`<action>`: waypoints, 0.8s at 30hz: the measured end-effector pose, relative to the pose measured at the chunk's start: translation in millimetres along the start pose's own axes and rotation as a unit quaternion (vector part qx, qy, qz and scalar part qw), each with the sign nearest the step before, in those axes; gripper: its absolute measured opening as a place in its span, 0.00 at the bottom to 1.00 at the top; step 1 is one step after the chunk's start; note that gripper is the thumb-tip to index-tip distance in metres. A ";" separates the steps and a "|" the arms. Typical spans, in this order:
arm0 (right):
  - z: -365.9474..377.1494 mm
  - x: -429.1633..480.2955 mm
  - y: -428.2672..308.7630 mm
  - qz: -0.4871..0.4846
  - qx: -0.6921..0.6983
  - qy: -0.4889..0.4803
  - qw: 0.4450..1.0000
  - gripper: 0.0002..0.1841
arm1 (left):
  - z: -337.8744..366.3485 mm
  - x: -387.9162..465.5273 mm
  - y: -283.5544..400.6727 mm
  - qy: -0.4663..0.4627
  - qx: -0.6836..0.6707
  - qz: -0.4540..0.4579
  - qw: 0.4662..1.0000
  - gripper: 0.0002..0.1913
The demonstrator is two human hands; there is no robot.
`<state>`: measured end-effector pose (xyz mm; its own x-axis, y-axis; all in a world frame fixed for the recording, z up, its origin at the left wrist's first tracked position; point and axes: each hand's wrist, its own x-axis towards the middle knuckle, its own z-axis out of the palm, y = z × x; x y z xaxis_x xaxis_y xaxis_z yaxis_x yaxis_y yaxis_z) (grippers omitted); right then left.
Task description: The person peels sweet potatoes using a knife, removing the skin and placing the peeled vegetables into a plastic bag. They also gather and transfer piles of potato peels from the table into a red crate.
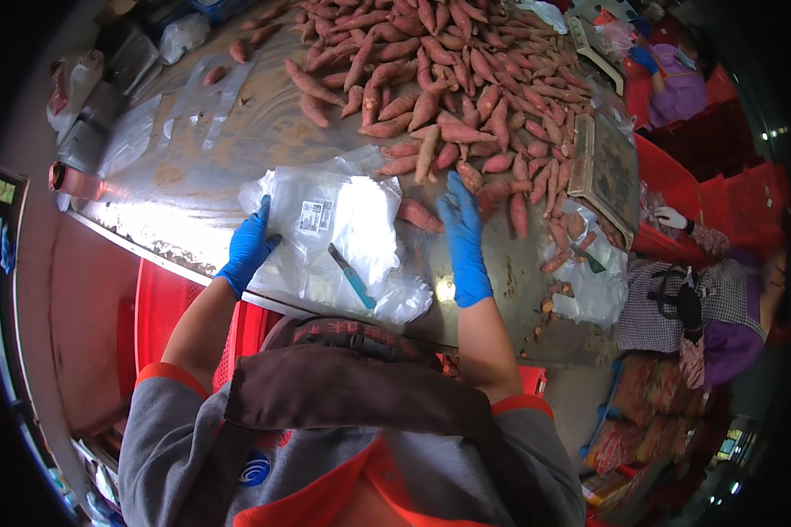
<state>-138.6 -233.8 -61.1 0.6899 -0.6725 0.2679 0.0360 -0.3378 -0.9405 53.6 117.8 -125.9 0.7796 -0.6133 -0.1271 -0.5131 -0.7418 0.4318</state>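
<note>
My left hand (249, 247), in a blue glove, rests at the left edge of a stack of clear plastic bags (290, 257), thumb and fingers apart. The bags bear a printed label (312, 216). On top of them lies a knife with a teal handle (357, 284) and a dark blade. My right hand (463, 230), also gloved in blue, reaches flat over the metal table (501, 277) with nothing in it. Its fingertips are at the near edge of a large heap of sweet potatoes (428, 105); whether they touch one, I cannot tell. A single sweet potato (419, 215) lies between the bags and that hand.
A weighing scale (605, 174) stands to the right, with another scale (593, 49) beyond it. Sweet potato scraps and a green-handled knife (592, 262) lie on plastic at right. Flat plastic bags (132, 135) lie at left. Two co-workers (679, 85) are beyond the table's right side, by red crates.
</note>
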 end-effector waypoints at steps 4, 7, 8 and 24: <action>-24.5 -36.6 24.0 0.162 0.110 -0.023 0.980 0.19 | 11.2 -14.1 -24.4 0.060 -0.076 0.035 0.995 0.49; -6.9 -70.9 -4.1 0.194 0.131 -0.064 0.970 0.19 | -16.4 -24.6 -6.4 0.053 -0.074 -0.056 0.994 0.48; 5.7 -79.3 -12.7 0.225 0.143 -0.116 0.957 0.19 | -27.9 -28.3 3.9 0.053 -0.053 -0.095 0.993 0.47; 89.2 -108.7 -4.8 -0.053 -0.287 -0.330 0.898 0.21 | 17.7 -15.8 49.9 0.035 -0.108 0.118 0.987 0.26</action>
<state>-149.3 -100.3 -104.4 0.9894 -0.1448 -0.0110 -0.1219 -0.7873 -0.6043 9.3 85.7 -118.2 0.6746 -0.7360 0.0575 -0.6004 -0.5016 0.6228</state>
